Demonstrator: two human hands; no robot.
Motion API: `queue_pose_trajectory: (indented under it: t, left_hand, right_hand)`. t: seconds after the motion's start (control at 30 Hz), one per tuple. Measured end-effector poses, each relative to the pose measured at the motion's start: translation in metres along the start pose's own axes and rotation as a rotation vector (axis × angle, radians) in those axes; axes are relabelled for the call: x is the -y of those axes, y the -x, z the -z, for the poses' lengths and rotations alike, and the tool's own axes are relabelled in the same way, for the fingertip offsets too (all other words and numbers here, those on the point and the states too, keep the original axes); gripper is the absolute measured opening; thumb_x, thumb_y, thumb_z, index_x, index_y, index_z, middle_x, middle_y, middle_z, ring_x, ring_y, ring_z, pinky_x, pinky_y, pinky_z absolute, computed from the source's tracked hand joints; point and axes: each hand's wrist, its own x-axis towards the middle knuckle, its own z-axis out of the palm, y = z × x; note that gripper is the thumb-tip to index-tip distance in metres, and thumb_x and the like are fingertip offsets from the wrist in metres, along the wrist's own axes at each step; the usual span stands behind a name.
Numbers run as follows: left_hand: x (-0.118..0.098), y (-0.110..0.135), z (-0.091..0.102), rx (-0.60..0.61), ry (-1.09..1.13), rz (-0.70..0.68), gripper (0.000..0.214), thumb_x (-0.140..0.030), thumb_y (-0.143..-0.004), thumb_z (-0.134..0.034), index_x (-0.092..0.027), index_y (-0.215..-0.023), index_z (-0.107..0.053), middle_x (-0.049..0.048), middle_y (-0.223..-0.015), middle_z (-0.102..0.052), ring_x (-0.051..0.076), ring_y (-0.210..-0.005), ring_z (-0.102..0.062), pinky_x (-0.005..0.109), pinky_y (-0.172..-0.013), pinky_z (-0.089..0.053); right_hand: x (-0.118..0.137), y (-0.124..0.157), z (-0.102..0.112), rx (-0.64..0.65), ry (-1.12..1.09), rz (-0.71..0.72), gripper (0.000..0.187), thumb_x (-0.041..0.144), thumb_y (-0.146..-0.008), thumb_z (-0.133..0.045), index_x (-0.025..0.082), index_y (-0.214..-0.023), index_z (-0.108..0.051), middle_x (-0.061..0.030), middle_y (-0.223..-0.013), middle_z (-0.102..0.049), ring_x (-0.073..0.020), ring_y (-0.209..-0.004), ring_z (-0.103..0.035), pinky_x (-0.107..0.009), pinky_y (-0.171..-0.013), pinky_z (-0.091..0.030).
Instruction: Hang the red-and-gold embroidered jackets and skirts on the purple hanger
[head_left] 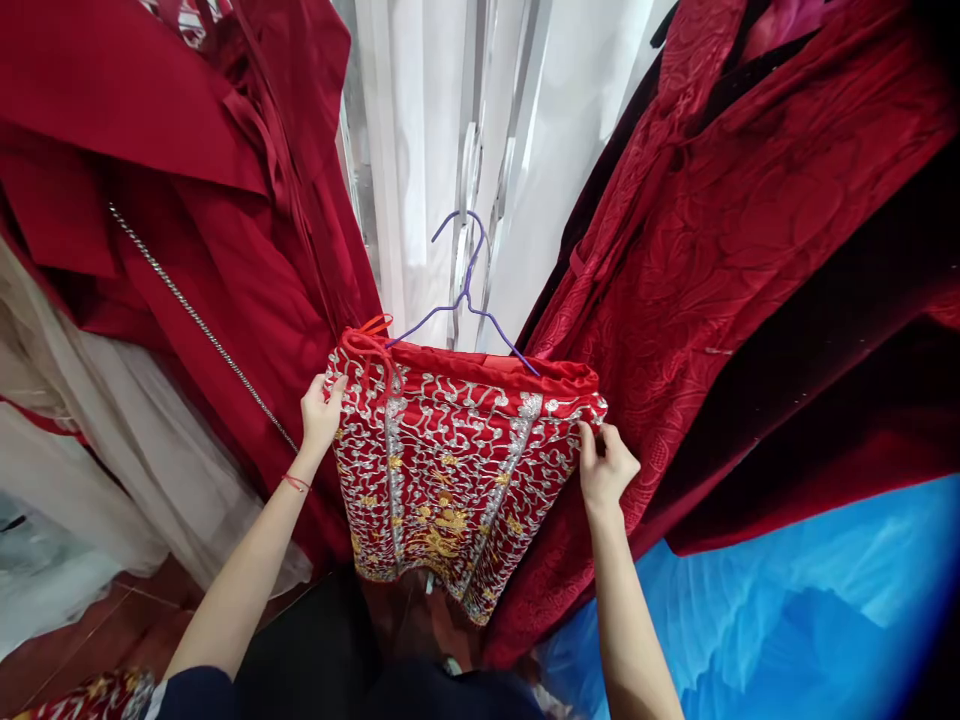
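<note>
Red skirt (450,475) held out by its top

I have the skirt grasped at its upper corners, left hand (321,412) pinching one, right hand (606,466) the other. A purple hanger (466,294) rises from the skirt's waist. The skirt hangs between red clothes (217,240) on its left and a patterned red garment (697,230) on its right; white fabric (551,200) hangs behind it, blue fabric (795,610) to its lower right.

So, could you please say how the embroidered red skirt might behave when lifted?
The embroidered red skirt seems floppy, its hem hanging unevenly. Dense silver and gold embroidery likely makes it heavy for its size. The shiny waistband may feel slippery.
</note>
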Motion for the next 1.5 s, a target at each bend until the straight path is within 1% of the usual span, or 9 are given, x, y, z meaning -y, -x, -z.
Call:
queue_pose_trajectory:
  t: [0.2, 0.3, 0.43, 0.67, 0.87, 1.0, 1.17, 1.37, 1.5]
  left_hand:
    - [-0.002, -0.012, -0.002, 0.111, 0.16, -0.002, 0.048, -0.055, -0.078, -0.069, -0.02, -0.108, -0.057, 0.0033, -0.088, -0.066, 0.015, -0.079, -0.064, 0.026, -0.078, -0.052]
    - [-0.015, -0.023, -0.006, 0.069, 0.095, -0.068, 0.042, -0.059, -0.082, -0.062, -0.018, -0.092, -0.06, 0.001, -0.077, -0.061, 0.012, -0.07, -0.057, 0.023, -0.068, -0.048]
    - [-0.03, -0.032, -0.007, -0.007, -0.006, -0.176, 0.041, -0.058, -0.088, -0.054, -0.018, -0.083, -0.059, -0.0018, -0.071, -0.054, 0.009, -0.062, -0.047, 0.019, -0.06, -0.041]
    - [-0.037, -0.025, 0.0, -0.015, -0.1, -0.202, 0.038, -0.056, -0.091, -0.05, -0.019, -0.083, -0.058, -0.0048, -0.062, -0.044, 0.008, -0.052, -0.036, 0.02, -0.051, -0.032]
    - [-0.034, -0.022, -0.01, -0.015, -0.117, -0.188, 0.041, -0.058, -0.092, -0.046, -0.02, -0.08, -0.055, -0.0058, -0.058, -0.039, 0.008, -0.049, -0.032, 0.022, -0.049, -0.028]
    - [-0.032, -0.024, -0.013, -0.008, -0.076, -0.163, 0.047, -0.063, -0.091, -0.044, -0.02, -0.074, -0.05, -0.0062, -0.056, -0.035, 0.008, -0.049, -0.03, 0.023, -0.048, -0.027]
    - [-0.022, -0.027, -0.009, -0.012, 0.097, -0.107, 0.053, -0.066, -0.085, -0.054, -0.019, -0.062, -0.043, -0.0052, -0.059, -0.037, 0.008, -0.052, -0.032, 0.022, -0.05, -0.031]
    - [-0.02, -0.029, -0.008, -0.118, 0.322, 0.033, 0.05, -0.065, -0.071, -0.07, -0.017, -0.065, -0.053, -0.0037, -0.064, -0.051, 0.007, -0.056, -0.042, 0.02, -0.055, -0.04]
    - [-0.022, -0.025, -0.007, -0.129, 0.293, 0.016, 0.05, -0.066, -0.073, -0.068, -0.018, -0.065, -0.054, -0.0033, -0.065, -0.052, 0.008, -0.058, -0.045, 0.021, -0.058, -0.043]
  right_hand:
    - [-0.001, -0.029, 0.011, 0.334, -0.443, -0.06, 0.039, 0.052, -0.084, -0.064, 0.027, -0.115, -0.061, -0.0051, -0.104, -0.068, -0.0209, -0.091, -0.065, -0.033, -0.081, -0.052]
    - [-0.004, -0.048, 0.007, 0.429, -0.509, -0.076, 0.031, 0.051, -0.086, -0.062, 0.027, -0.106, -0.067, -0.0015, -0.092, -0.071, -0.0189, -0.08, -0.066, -0.032, -0.076, -0.053]
    - [0.007, -0.062, 0.004, 0.356, -0.36, 0.108, 0.018, 0.04, -0.088, -0.065, 0.025, -0.097, -0.071, -0.0019, -0.093, -0.072, -0.0196, -0.085, -0.067, -0.034, -0.079, -0.054]
    - [0.038, -0.069, 0.011, 0.329, -0.051, 0.54, 0.022, 0.023, -0.094, -0.055, 0.025, -0.111, -0.069, -0.0069, -0.11, -0.073, -0.0221, -0.099, -0.067, -0.04, -0.091, -0.053]
    - [0.047, -0.078, 0.011, 0.259, 0.021, 0.645, 0.028, 0.017, -0.095, -0.052, 0.026, -0.118, -0.066, -0.0062, -0.109, -0.073, -0.022, -0.097, -0.067, -0.039, -0.086, -0.055]
    - [0.048, -0.086, 0.016, 0.339, 0.108, 0.686, 0.03, 0.019, -0.096, -0.052, 0.024, -0.122, -0.065, -0.0081, -0.116, -0.072, -0.0221, -0.099, -0.069, -0.038, -0.088, -0.055]
    - [0.046, -0.091, 0.02, 0.471, 0.02, 0.494, 0.023, 0.031, -0.095, -0.056, 0.022, -0.11, -0.07, -0.0069, -0.103, -0.075, -0.0215, -0.089, -0.071, -0.034, -0.082, -0.056]
    - [0.043, -0.095, 0.008, 0.546, -0.219, 0.281, 0.025, 0.044, -0.088, -0.064, 0.023, -0.097, -0.073, -0.0058, -0.098, -0.073, -0.0226, -0.091, -0.068, -0.036, -0.085, -0.054]
    - [0.041, -0.093, -0.014, 0.461, -0.41, 0.072, 0.03, 0.052, -0.085, -0.064, 0.023, -0.091, -0.07, -0.0024, -0.084, -0.071, -0.0188, -0.075, -0.065, -0.032, -0.07, -0.053]
